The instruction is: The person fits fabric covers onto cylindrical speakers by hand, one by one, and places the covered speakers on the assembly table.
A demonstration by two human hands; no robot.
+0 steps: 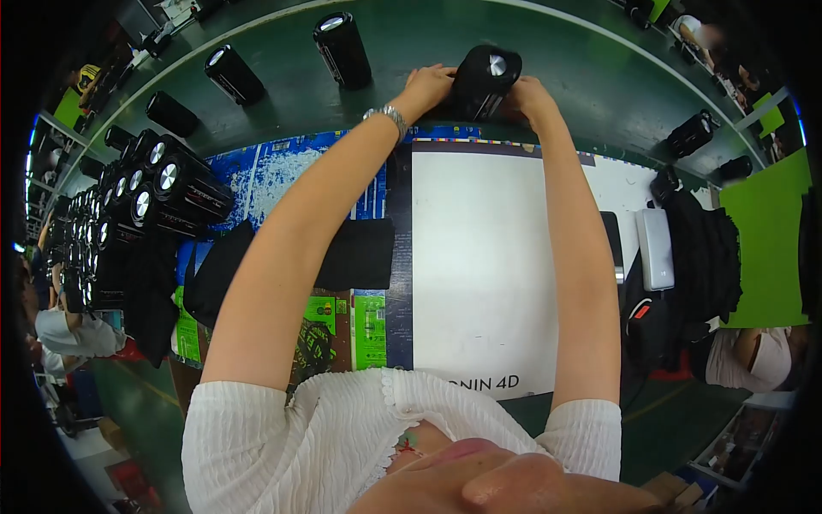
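Note:
At the far side of the work table, a black cylindrical speaker [484, 86] with a silver disc on its end stands tilted on the green surface. My left hand [426, 87], with a metal watch [390, 118] on its wrist, grips it from the left. My right hand [529, 96] holds its right side, and some of those fingers are hidden behind it. Further left on the green surface are other such speakers [342, 53], [235, 75], [172, 114], standing apart from each other.
Many more speakers [184, 193] are packed together at the left. A white printed sheet [479, 274] covers the table's middle, beside a folded black cloth [355, 253]. To the right lie a white power bank [655, 248] and a black bag [698, 248]. Other people [77, 332] sit nearby.

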